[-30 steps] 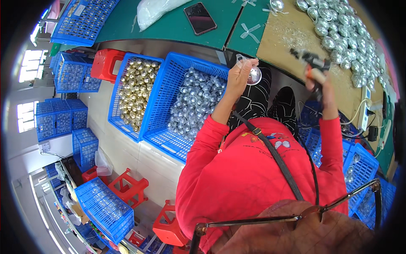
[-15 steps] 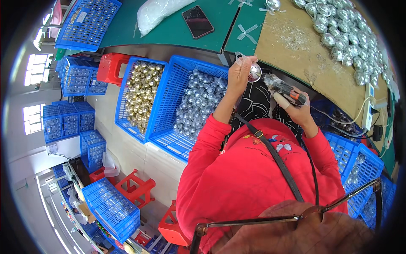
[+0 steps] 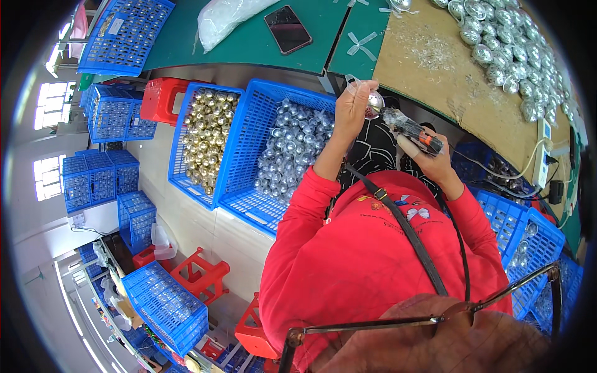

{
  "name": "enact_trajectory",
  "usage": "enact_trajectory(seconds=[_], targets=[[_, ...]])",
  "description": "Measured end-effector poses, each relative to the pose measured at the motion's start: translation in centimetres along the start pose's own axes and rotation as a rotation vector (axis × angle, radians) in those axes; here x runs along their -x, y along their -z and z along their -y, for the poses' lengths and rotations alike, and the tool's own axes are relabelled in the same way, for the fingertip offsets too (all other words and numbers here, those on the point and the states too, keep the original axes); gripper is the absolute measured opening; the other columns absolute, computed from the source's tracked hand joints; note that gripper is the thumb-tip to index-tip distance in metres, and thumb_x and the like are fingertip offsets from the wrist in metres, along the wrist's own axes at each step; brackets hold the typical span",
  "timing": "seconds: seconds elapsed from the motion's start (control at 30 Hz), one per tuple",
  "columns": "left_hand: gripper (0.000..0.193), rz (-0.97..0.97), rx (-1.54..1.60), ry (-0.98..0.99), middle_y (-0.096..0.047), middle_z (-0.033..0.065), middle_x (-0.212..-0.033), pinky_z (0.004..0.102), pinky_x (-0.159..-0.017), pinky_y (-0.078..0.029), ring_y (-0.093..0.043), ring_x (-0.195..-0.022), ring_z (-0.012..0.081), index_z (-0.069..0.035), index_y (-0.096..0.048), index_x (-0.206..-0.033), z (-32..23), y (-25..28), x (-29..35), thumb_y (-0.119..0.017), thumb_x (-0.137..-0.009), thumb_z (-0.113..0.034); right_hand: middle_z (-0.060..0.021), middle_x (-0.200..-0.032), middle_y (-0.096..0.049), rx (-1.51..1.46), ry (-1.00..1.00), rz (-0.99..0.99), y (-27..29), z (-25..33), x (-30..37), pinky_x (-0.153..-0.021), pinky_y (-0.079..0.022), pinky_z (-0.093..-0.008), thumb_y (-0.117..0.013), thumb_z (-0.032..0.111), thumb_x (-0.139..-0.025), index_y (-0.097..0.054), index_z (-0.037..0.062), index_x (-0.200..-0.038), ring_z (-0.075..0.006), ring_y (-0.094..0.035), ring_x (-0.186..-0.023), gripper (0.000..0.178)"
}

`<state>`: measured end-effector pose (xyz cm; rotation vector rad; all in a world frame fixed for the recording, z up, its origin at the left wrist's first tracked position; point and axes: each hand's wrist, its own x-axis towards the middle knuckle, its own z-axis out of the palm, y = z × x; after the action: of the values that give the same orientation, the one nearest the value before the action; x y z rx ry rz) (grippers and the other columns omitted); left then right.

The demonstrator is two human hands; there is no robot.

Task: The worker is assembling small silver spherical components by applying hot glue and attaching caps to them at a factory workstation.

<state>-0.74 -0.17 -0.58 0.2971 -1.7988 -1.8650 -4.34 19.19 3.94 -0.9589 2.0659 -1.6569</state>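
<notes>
My left hand is closed at the near edge of the bench, pinching a shiny silver ball ornament. A loop of clear ribbon rises beside its fingertips. In my right hand, fingers wrapped round it, is a black-and-orange corded tool bound in crinkled clear film; its exact kind is unclear. The tool's film-covered front end points at the ball, just to its right, and I cannot tell whether they touch. A pale covering sits on one finger of my right hand.
Silver balls are heaped on the cardboard-topped bench. A power strip with cables lies at the right. To my left stand blue crates of silver balls and gold balls, plus a red stool. A phone lies on the green table.
My right hand has shifted slightly left, bringing the tool a little closer to the ball. The left hand still grips the ball in nearly the same place.
</notes>
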Motion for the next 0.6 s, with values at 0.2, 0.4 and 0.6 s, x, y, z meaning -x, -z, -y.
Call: enact_trajectory(seconds=[0.2, 0.4, 0.6], targets=[[0.031, 0.000, -0.007, -0.016, -0.063, 0.0072, -0.093, 0.0253, -0.077, -0.044, -0.056, -0.084, 0.0124, 0.002, -0.062, -0.102, 0.20, 0.05, 0.22, -0.045, -0.097, -0.023, -0.0027, -0.071, -0.062, -0.098, -0.037, -0.011, -0.08, 0.03, -0.09, -0.056, -0.041, -0.0219, -0.070, 0.017, -0.078, -0.066, -0.0005, -0.093, -0.0058, -0.051, -0.061, 0.023], [0.031, -0.001, -0.014, -0.019, -0.063, 0.0077, -0.094, 0.0256, -0.077, -0.044, -0.056, -0.085, 0.0129, 0.003, -0.062, -0.102, -0.04, 0.18, 0.42, -0.045, -0.097, -0.022, -0.0034, -0.077, -0.065, -0.042, -0.058, 0.018, 0.07, -0.04, -0.15, -0.059, -0.043, -0.0216, -0.069, 0.017, -0.079, -0.066, -0.0015, -0.094, -0.0045, -0.053, -0.066, 0.024], [0.031, -0.002, 0.010, -0.008, -0.063, 0.0082, -0.095, 0.0257, -0.078, -0.045, -0.057, -0.086, 0.0132, 0.003, -0.061, -0.102, 0.07, 0.23, 0.49, -0.044, -0.097, -0.023, -0.0022, -0.073, -0.063, -0.140, -0.021, -0.043, -0.11, 0.14, 0.21, -0.057, -0.041, -0.0209, -0.070, 0.016, -0.079, -0.066, -0.0012, -0.094, -0.0038, -0.051, -0.063, 0.023]])
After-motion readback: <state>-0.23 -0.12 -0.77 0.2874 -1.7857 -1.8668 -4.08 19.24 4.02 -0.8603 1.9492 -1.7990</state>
